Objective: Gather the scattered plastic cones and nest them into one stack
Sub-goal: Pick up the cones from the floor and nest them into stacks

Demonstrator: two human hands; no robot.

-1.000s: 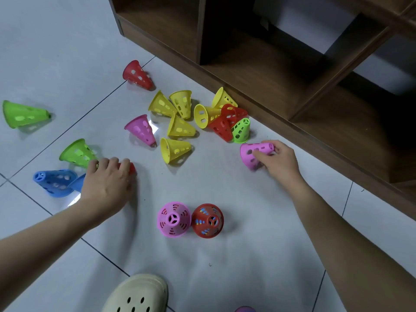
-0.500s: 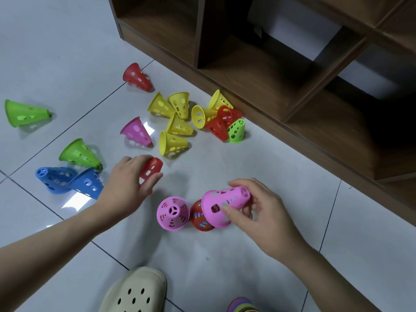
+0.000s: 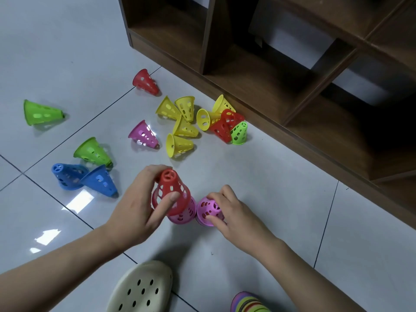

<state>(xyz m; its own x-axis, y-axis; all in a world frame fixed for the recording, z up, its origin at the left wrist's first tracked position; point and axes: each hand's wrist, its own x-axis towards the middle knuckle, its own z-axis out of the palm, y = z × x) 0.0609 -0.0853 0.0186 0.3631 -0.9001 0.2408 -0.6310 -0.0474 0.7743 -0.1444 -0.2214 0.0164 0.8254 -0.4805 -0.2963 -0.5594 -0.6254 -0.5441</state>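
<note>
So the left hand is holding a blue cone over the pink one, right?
Not quite: the cone in the left hand is red, not blue. The head view shows that hand holding it over the pink one. The blue cones lie on the floor.

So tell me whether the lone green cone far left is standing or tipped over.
Tipped over. The green cone lies on its side on the floor, wide rim facing left, narrow tip pointing right.

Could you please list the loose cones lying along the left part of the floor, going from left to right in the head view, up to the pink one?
Green cone → blue cone → second green cone → second blue cone → pink cone.
</note>
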